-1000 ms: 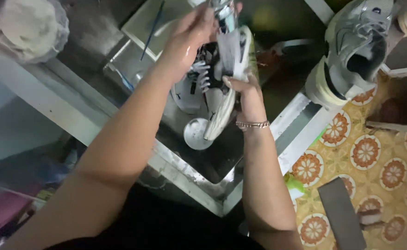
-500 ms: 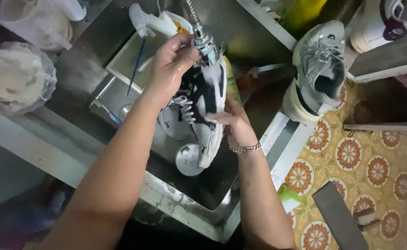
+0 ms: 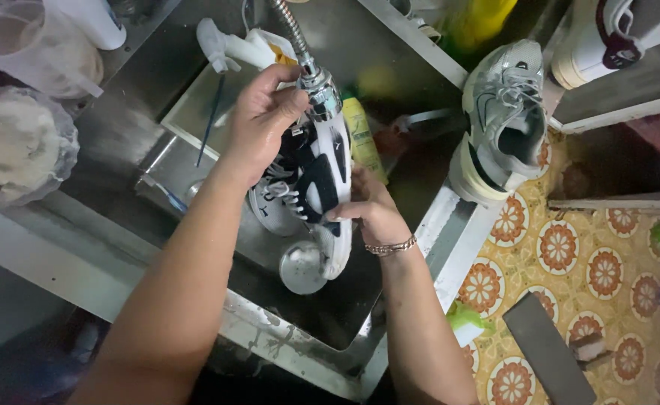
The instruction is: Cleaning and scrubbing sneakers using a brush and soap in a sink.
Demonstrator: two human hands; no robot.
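Observation:
A white and black sneaker (image 3: 328, 180) is held on its side over a steel sink (image 3: 270, 330). My right hand (image 3: 371, 211) grips it from the right, at its side and sole. My left hand (image 3: 264, 120) is closed around a chrome spray head (image 3: 321, 90) on a flexible metal hose, held right at the top of the sneaker. A second sneaker (image 3: 273, 204) with white laces lies in the sink behind the held one. A round metal drain cover (image 3: 302, 268) sits at the sink bottom.
A grey sneaker (image 3: 504, 120) rests on the sink's right rim. A yellow bottle (image 3: 361, 135), a white spray bottle (image 3: 240, 46) and a toothbrush (image 3: 163, 193) lie around the basin. Plastic containers (image 3: 22, 142) stand at left. Patterned floor tiles (image 3: 570, 247) are at right.
The view has shifted so the sink sits lower and more central. Both hands keep their hold; the sneaker has turned more upright under the spray head.

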